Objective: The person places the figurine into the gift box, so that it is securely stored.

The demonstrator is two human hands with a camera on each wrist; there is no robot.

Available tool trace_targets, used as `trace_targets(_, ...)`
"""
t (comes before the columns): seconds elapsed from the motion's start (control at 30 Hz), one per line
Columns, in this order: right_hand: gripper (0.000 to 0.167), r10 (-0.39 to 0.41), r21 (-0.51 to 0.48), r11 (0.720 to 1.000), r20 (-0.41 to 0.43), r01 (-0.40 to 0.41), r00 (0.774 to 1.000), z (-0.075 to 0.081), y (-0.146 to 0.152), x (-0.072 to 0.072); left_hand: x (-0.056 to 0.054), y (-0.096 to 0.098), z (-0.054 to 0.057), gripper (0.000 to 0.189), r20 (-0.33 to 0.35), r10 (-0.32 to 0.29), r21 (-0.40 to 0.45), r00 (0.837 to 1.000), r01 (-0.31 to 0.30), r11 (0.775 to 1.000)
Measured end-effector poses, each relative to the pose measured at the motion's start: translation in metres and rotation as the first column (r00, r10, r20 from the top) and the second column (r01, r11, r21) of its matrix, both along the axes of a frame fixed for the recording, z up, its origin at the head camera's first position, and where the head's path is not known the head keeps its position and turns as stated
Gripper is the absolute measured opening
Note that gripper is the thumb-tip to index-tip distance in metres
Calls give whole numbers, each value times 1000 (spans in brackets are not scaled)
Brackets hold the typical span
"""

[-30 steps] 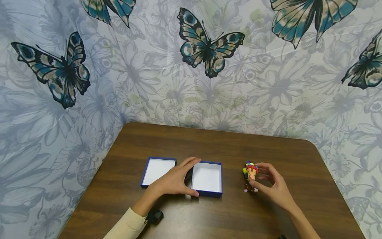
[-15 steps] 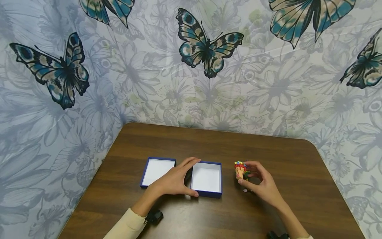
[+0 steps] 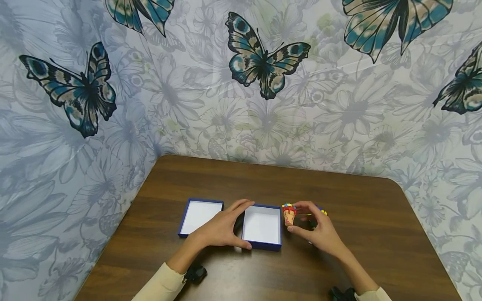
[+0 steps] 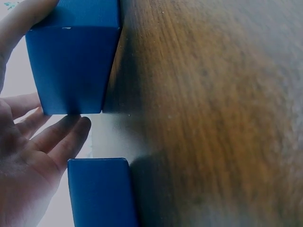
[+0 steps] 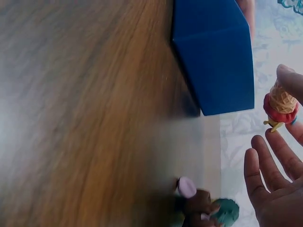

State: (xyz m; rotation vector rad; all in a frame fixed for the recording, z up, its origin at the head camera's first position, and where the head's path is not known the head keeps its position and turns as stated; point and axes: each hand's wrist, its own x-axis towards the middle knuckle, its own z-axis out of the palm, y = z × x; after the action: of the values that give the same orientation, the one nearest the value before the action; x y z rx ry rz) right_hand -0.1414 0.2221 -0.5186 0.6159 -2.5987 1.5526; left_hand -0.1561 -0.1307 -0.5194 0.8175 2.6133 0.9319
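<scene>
Right hand: reaching in from the near right, pinching the toy ice cream cone crosswise. Thumb's on the near end, at the cone's tip; index is at the far end by the red scoop. The remaining fingers fan out loosely behind. I have the cone up off the table, just right of the blue box.

Left hand: in from the near left, straddling the box's left side. Thumb's on the near wall, fingers on the far one, so I'm gripping the box between them. Hands are apart, box and cone between them.

The shallow blue tray sits left of the box, partly behind my left hand. A brown and green toy is mostly hidden behind my right; can't tell if it's one piece or several.
</scene>
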Motion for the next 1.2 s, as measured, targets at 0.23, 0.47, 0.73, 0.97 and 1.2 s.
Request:
trace_targets(0.23, 60, 12, 21, 1000, 12, -12, 1000, 1, -13, -4, -1, 1, 1, 123, 0, -3, -3, 1000, 3, 1000)
trace_targets(0.47, 60, 18, 31, 999, 21, -19, 1000, 1, -22, -7, -1, 1, 0, 124, -19, -8, 1, 1000, 8, 1000)
trace_targets(0.73, 60, 52, 11, 999, 24, -52, 998, 3, -33, -6, -1, 1, 2, 124, -7, -4, -11, 1000, 4, 1000)
trace_targets(0.97, 59, 47, 16, 999, 39, -48, 998, 5, -40, -6, -2, 1, 2, 124, 5, 2, -11, 1000, -2, 1000)
trace_targets(1.2, 60, 63, 19, 998, 54, -64, 997, 8, -49, -4, -1, 2, 1, 122, -25, -5, 15, 1000, 5, 1000)
